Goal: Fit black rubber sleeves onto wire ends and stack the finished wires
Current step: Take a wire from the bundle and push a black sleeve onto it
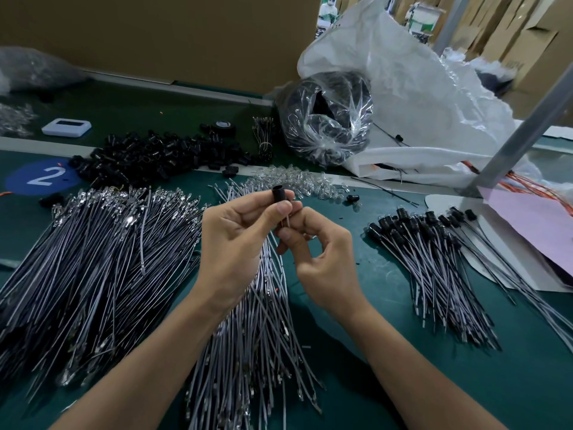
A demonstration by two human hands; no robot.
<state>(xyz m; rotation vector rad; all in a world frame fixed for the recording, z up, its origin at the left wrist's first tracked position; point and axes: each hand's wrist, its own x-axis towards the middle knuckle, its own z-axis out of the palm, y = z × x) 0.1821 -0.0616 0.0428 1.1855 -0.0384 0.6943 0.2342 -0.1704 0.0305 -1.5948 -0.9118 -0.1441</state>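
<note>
Black rubber sleeve (279,193) stands nearly upright above the middle of the green tabletop (387,383), pinched at its lower part between the thumb and fingers of the left hand (235,240). A thin wire end (286,220) comes out below the sleeve and goes down into the right hand (319,252), which grips it between the thumb and the curled fingers. The two hands touch each other at the fingertips.

Under the hands lies a loose pile of grey wires (257,336) that reaches to the near edge of the tabletop. A much bigger pile of bare wires (93,259) covers the left side. Toward the right edge lies the stack of finished wires (434,259), their black sleeves all pointing to the far side.

Behind the hands, toward the far edge, is a heap of loose black sleeves (161,153), and just beside it on the right a small heap of clear bulbs (294,181). A blue round label with the number 2 (43,176) is near the left edge. A clear bag of black parts (325,119) leans on a large white bag (418,88) at the far right corner.
</note>
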